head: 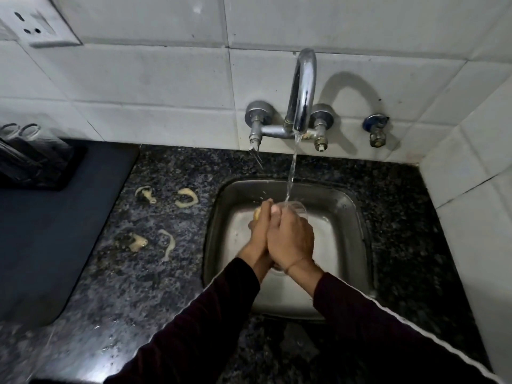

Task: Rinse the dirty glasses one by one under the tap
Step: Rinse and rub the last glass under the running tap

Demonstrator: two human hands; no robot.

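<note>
Both my hands are together over the steel sink (346,217), under the running tap (303,87). My right hand (291,236) grips a clear glass (299,208) whose rim sticks out past the fingers, right where the water stream (291,173) lands. My left hand (259,234) presses against the right one, its fingers curled round the same glass. A yellowish patch (257,214) shows by the left fingers. Most of the glass is hidden by my hands. Two more clear glasses (23,131) stand on a dark tray at the far left.
Several yellowish residue smears (166,217) lie on the speckled granite counter left of the sink. A dark mat (55,231) covers the left counter. White tiled walls close the back and the right side; a socket plate (36,20) sits at upper left, and a small valve (376,131) right of the tap.
</note>
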